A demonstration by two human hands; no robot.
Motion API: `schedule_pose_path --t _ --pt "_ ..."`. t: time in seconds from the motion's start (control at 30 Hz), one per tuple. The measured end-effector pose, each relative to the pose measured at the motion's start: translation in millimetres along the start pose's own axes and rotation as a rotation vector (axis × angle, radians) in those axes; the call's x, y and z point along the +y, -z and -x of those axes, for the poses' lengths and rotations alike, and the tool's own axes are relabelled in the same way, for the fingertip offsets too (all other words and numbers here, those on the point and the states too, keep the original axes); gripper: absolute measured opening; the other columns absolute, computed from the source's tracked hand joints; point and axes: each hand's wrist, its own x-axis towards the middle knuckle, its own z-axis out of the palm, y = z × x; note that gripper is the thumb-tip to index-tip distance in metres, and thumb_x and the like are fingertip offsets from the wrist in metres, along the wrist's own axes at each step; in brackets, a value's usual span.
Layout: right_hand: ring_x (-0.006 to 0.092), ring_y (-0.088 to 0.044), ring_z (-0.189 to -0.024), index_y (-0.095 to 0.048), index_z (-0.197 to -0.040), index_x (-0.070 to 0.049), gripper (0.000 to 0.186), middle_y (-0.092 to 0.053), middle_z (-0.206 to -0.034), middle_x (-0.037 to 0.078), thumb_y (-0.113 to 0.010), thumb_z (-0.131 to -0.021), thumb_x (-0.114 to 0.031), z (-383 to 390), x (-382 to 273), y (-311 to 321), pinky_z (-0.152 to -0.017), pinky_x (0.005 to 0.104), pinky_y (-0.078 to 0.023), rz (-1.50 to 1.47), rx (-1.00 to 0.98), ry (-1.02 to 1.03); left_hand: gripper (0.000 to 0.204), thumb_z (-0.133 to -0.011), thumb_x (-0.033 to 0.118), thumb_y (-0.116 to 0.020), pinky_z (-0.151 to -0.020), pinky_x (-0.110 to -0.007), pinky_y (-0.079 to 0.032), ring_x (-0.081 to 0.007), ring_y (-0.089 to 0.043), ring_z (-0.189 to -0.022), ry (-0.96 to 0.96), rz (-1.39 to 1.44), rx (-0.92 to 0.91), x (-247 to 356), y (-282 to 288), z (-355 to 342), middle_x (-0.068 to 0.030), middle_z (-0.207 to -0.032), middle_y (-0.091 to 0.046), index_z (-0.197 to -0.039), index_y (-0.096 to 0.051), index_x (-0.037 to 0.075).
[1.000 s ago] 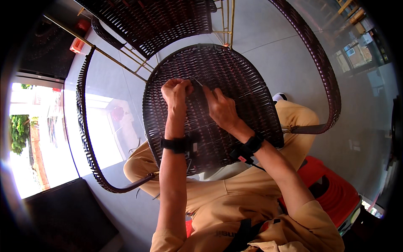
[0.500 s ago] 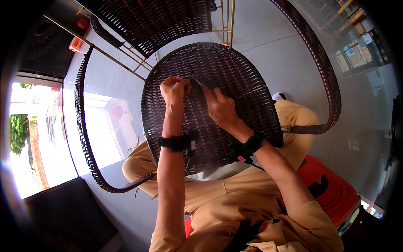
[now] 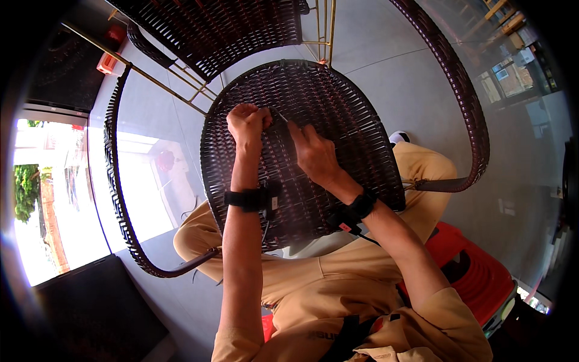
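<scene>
A dark brown woven chair seat [image 3: 338, 127] lies in front of me, between my knees. Over its upper left part, my left hand [image 3: 246, 127] is closed, thumb and fingers pressed together; what they pinch is too small to make out. My right hand [image 3: 316, 155] grips a thin metal tool [image 3: 281, 116], whose slim shaft points up and left toward the left fingertips. The tool's handle is hidden in my palm. Its tip is close to the left hand, just above the weave, but whether it touches a strand I cannot tell.
Woven armrests curve round on the left [image 3: 117, 199] and right [image 3: 464, 90]. Beyond the seat rises the woven backrest [image 3: 223, 36] with gold metal rods [image 3: 329, 36]. A red plastic stool [image 3: 482, 283] stands at lower right, and a dark panel [image 3: 96, 308] at lower left.
My left hand has shifted slightly up and left, its wrist bent a little more. The right hand with the thin tool has moved only slightly left. The chair appears nearly unchanged.
</scene>
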Motion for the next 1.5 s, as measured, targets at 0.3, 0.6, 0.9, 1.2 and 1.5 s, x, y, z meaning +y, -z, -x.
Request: schedule_pose_path --t 0.3,0.6,0.9,1.2,1.5 --pt "0.0256 -0.062 -0.056 -0.057 -0.115 0.001 0.037 -0.054 -0.078 0.013 -0.057 -0.077 0.003 0 0 0 -0.047 0.0317 -0.052 0.009 -0.025 -0.021 0.013 -0.070 -0.001 -0.071 -0.045 -0.023 -0.049 -0.0151 -0.062 -0.049 -0.048 -0.127 0.055 5 -4 8 -0.0109 -0.062 -0.064 -0.074 -0.060 -0.006" --pt "0.0267 -0.062 -0.057 -0.057 -0.116 -0.001 0.039 -0.055 -0.079 0.013 -0.058 -0.077 0.002 0 0 0 -0.048 0.0328 -0.052 -0.005 -0.016 -0.030 0.010 -0.072 -0.008 -0.065 -0.050 -0.022 -0.051 -0.0173 -0.064 -0.057 0.055 0.158 -0.049 14 2 16 -0.0142 -0.073 -0.065 -0.082 -0.062 -0.011" --pt "0.0217 -0.060 -0.062 -0.055 -0.120 -0.002 0.055 -0.052 -0.082 0.009 -0.064 -0.066 -0.001 4 0 -4 -0.051 0.0298 -0.050 0.043 -0.057 -0.038 0.015 -0.070 -0.010 -0.065 -0.051 -0.026 -0.056 -0.0216 -0.065 -0.057 0.141 0.131 0.028 12 -2 11 -0.0163 -0.074 -0.064 -0.084 -0.059 -0.011" --pt "0.0216 -0.060 -0.059 -0.055 -0.119 -0.002 0.053 -0.053 -0.082 0.009 -0.063 -0.067 0.001 2 0 -3 -0.050 0.0305 -0.050 0.050 -0.044 -0.031 0.019 -0.074 -0.007 -0.066 -0.057 -0.025 -0.058 -0.0225 -0.067 -0.062 0.106 0.054 0.090 14 -6 20 -0.0171 -0.077 -0.065 -0.089 -0.057 -0.012" --pt "0.0341 -0.064 -0.066 -0.060 -0.109 -0.001 0.027 -0.060 -0.081 0.018 -0.057 -0.082 -0.002 -19 -12 31 -0.056 0.0394 -0.053 -0.057 -0.164 -0.194 0.017 -0.065 -0.005 -0.069 -0.050 -0.025 -0.054 -0.0207 -0.067 -0.056 0.046 0.075 0.220 -5 -14 12 -0.0143 -0.068 -0.064 -0.078 -0.060 -0.009"
